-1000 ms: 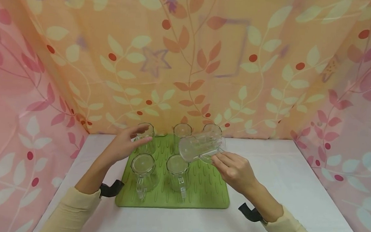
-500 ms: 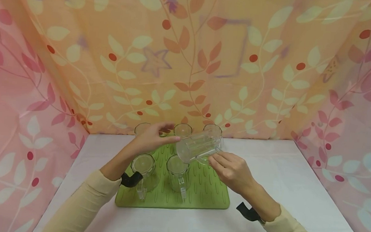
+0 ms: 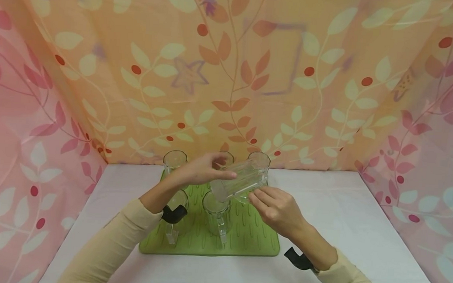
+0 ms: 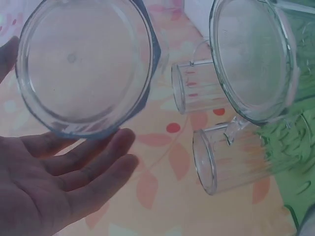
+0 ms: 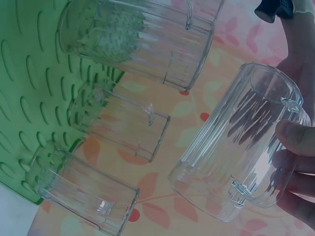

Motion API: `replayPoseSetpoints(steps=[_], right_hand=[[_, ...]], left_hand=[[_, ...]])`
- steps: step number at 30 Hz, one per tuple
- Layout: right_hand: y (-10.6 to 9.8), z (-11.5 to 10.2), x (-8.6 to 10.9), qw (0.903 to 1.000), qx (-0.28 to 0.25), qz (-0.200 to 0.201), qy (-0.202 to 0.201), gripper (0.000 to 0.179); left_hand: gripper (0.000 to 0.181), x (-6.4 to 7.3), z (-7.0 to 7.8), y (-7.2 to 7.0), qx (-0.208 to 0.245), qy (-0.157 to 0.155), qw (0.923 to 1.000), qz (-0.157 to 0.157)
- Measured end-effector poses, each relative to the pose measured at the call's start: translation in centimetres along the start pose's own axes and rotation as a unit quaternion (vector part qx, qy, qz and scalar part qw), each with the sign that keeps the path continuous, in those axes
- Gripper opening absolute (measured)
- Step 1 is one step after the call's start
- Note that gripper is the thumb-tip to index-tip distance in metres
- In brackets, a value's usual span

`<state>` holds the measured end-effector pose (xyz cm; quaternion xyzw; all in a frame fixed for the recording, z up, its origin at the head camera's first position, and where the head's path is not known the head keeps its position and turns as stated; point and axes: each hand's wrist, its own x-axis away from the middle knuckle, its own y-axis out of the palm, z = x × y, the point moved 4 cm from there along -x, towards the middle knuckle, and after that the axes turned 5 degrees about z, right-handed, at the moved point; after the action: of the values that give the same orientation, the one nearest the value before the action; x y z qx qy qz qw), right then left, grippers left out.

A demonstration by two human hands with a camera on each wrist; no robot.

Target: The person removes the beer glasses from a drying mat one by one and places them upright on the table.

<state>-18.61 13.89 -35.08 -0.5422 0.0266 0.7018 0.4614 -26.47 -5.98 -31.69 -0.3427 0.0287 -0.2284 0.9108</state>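
Note:
My right hand pinches the handle of a clear glass mug, holding it tilted above the green mat. The right wrist view shows the thumb and fingers around that handle. My left hand is at the mug's other end, fingers spread. In the left wrist view, the left fingers lie beside the round end of the held mug; whether they touch it I cannot tell. Below stand a front right mug and a front left mug, partly hidden by the left wrist strap.
Along the mat's back edge stand a back left mug, a middle mug partly behind the left hand, and a back right mug. The mat lies on a white table. Patterned cloth hangs behind and at both sides.
My left hand has moved right, from the back left mug to the held mug. The right hand and its mug have shifted slightly left.

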Motion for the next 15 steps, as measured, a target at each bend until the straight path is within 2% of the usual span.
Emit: replayPoseSetpoints(steps=[7,11,15], right_hand=[[0.1,-0.3,-0.2,1.0000,0.002,-0.005,-0.002,0.034],[0.2,-0.4,-0.2,1.0000,0.002,-0.009,-0.002,0.036],[0.3,-0.5,-0.2,1.0000,0.004,-0.005,-0.007,0.038]], left_hand=[[0.060,-0.7,0.4,0.6,-0.024,0.014,0.9994,-0.022],[0.039,-1.1,0.7,0.9,-0.026,0.039,0.9982,-0.036],[0.047,-1.3,0.8,1.0,-0.028,0.045,0.9975,-0.045]])
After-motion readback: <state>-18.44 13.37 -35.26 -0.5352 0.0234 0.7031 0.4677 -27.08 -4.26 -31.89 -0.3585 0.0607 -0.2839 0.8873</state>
